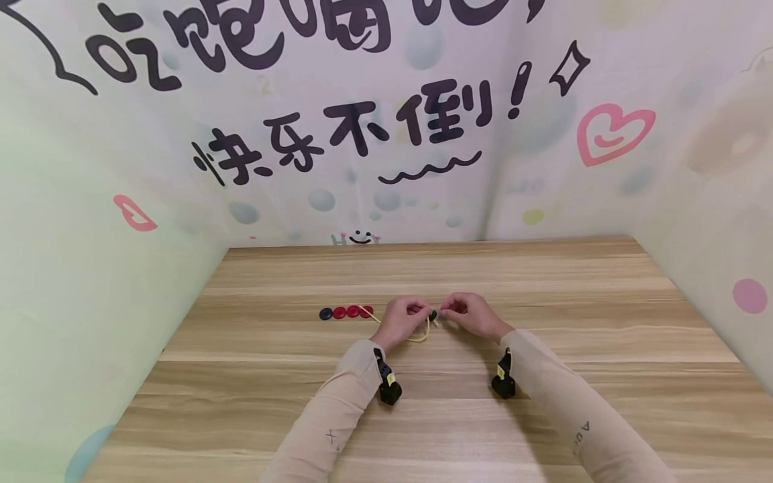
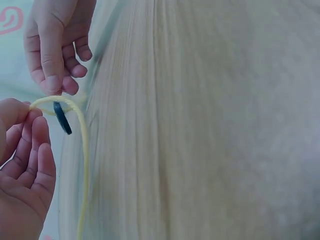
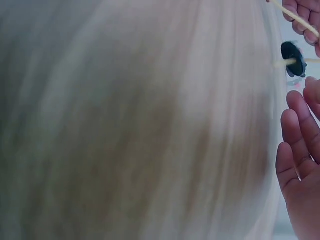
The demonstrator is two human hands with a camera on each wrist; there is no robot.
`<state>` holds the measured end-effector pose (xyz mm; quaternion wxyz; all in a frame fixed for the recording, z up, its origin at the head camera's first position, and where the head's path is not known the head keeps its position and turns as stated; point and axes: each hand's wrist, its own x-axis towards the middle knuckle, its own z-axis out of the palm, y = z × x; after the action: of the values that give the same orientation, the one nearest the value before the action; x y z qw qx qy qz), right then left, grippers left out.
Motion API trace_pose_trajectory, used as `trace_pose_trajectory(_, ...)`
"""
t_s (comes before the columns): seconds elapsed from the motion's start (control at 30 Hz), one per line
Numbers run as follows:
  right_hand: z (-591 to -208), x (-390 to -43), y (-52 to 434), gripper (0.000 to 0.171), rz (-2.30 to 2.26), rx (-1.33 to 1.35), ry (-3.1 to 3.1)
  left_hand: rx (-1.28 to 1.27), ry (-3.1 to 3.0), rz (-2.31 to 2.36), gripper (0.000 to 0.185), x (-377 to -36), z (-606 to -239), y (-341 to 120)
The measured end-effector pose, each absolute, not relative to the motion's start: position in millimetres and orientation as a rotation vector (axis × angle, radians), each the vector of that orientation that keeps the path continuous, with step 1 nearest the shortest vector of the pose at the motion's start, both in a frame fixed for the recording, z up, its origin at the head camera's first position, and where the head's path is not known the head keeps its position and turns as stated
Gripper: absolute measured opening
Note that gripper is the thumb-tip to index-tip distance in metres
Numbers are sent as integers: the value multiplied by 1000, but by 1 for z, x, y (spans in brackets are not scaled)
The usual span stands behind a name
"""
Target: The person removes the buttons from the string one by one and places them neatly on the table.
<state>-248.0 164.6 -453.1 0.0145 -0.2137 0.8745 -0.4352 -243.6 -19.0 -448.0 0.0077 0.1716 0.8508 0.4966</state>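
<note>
My left hand (image 1: 403,320) pinches a yellow cord (image 2: 83,150) between thumb and fingertips, the other fingers loosely bent. A dark round button (image 3: 294,59) hangs on the cord beside these fingertips, with a short cord end (image 3: 281,63) poking out through it. Facing it from the right, my right hand (image 1: 474,315) has its thumb and fingertips just off the button's edge; its other fingers are relaxed. In the right wrist view a narrow gap shows between those fingertips and the button. The cord loops below the left hand, and its other end reaches left over the table.
On the wooden table (image 1: 266,396), a dark blue button (image 1: 326,313) and three red buttons (image 1: 340,312) lie in a row left of the hands. The cord's far end overlaps the rightmost red one. Printed cloth walls (image 1: 362,201) stand behind and at both sides.
</note>
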Motion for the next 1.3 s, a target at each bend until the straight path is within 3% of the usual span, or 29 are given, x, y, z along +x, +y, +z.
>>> trace_pose_trajectory(0.67,-457,-247,152,9,-1381,-693,2678,556,2581,1751,13,-243,-446,-15)
trace_pose_trajectory(1.3,-451,-248,153,6,-1446,-613,2702,534,2581,1635,14,-244,-457,-31)
